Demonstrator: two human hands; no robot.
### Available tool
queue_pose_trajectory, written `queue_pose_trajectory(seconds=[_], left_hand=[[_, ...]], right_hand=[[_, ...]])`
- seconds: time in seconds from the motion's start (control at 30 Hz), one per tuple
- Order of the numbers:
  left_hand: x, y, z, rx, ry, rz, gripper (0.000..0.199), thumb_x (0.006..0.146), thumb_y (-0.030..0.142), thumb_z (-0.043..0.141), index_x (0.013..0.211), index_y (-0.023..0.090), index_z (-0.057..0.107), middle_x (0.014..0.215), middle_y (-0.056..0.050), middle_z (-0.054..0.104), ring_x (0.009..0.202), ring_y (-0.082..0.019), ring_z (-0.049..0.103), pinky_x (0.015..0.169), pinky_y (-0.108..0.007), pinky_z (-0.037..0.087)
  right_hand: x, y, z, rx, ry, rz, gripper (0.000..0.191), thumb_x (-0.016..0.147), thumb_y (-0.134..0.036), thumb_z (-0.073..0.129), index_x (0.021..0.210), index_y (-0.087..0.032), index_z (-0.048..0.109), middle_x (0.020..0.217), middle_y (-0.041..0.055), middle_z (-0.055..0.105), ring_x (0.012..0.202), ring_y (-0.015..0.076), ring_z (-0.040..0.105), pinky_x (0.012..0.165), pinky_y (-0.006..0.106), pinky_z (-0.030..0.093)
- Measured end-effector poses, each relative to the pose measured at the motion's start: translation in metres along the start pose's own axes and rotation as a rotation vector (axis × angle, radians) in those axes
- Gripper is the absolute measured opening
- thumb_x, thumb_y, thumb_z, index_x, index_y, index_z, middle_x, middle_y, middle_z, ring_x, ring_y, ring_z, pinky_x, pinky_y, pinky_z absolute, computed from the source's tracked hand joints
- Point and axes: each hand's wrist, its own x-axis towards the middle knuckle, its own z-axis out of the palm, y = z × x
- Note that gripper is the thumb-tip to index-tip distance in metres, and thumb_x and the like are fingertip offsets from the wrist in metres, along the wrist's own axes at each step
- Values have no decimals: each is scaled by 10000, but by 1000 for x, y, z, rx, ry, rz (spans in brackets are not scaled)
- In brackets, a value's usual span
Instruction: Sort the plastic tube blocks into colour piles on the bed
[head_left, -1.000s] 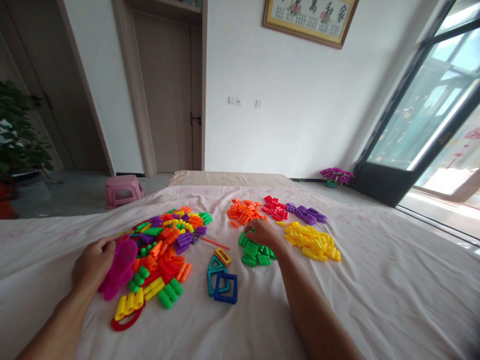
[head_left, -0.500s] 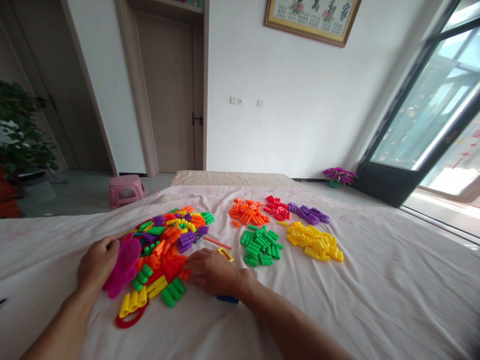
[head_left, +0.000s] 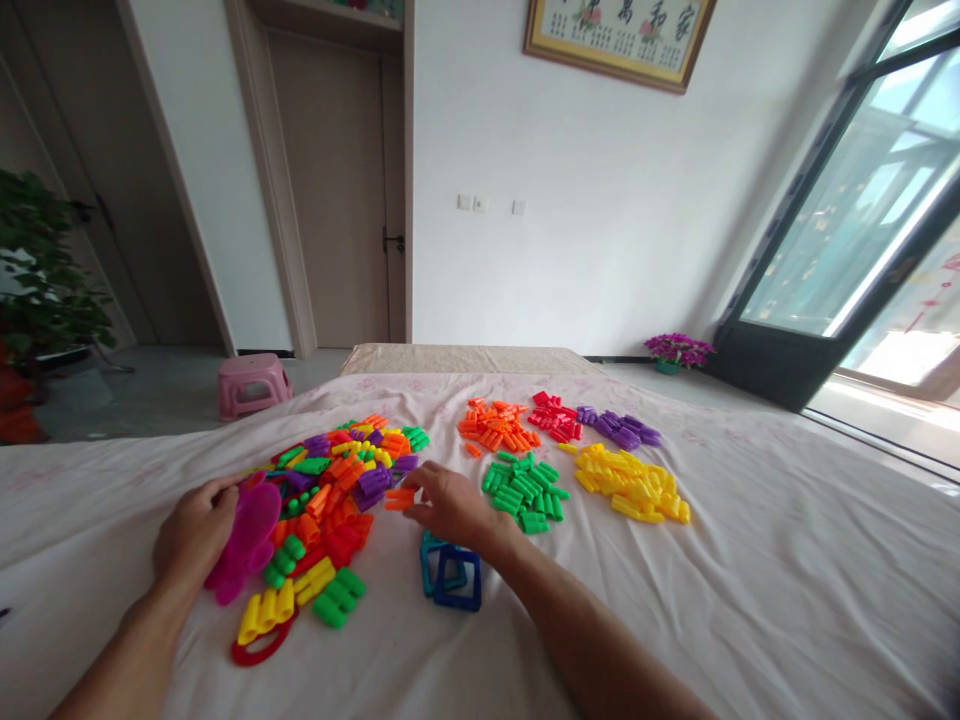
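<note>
From the head view, I see two bare hands working over a bed-like surface spread with a pale cloth [head_left: 750,560]. The left hand [head_left: 193,532] has its fingers closed on the edge of a bright pink piece [head_left: 246,540] with a wavy outline, which stands tilted beside the mixed pile [head_left: 330,500]. The right hand [head_left: 454,508] pinches an orange block [head_left: 400,499] between thumb and fingers, at the right side of that pile and just beside some purple blocks [head_left: 371,488].

The mixed pile is a jumble of orange, yellow, green, purple and red. At its near end lie yellow blocks [head_left: 267,611], a green block [head_left: 339,598] and a red ring [head_left: 262,648], which the yellow ones partly cover. Below the right hand a dark blue square frame [head_left: 458,578] overlaps a teal frame [head_left: 430,566].

Beyond and to the right of the right hand are piles of one colour each: green [head_left: 525,488] nearest it, orange [head_left: 496,427] behind, then red [head_left: 555,416], purple [head_left: 621,430], and a broad yellow pile [head_left: 631,482]. A pink stool [head_left: 253,385] stands on the floor to the left, and magenta flowers [head_left: 677,349] sit by the far wall [head_left: 585,270].
</note>
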Motion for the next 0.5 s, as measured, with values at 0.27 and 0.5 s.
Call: queue_pose_trajectory(seconds=[0.27,0.5], left_hand=[[1,0,1,12,10,7,471,928,455,340,1180,243,676,1109,-114,713,868,-273,650,700,-328,456],[0,3,-2,32,-2,1,510,937,472,283,1228,240,633,1136,-129,698,954,-315,657,761,-378,484]], right_hand=[[3,78,-29,-1,392,428,277,823,-195,647,1096,-167,685,1047,84,690,899,188,640,836,306,493],[3,91,-27,41,556,460,365,845,-114,521,1171,-164,678,1160,116,666,1014,205,646,914,328,500]])
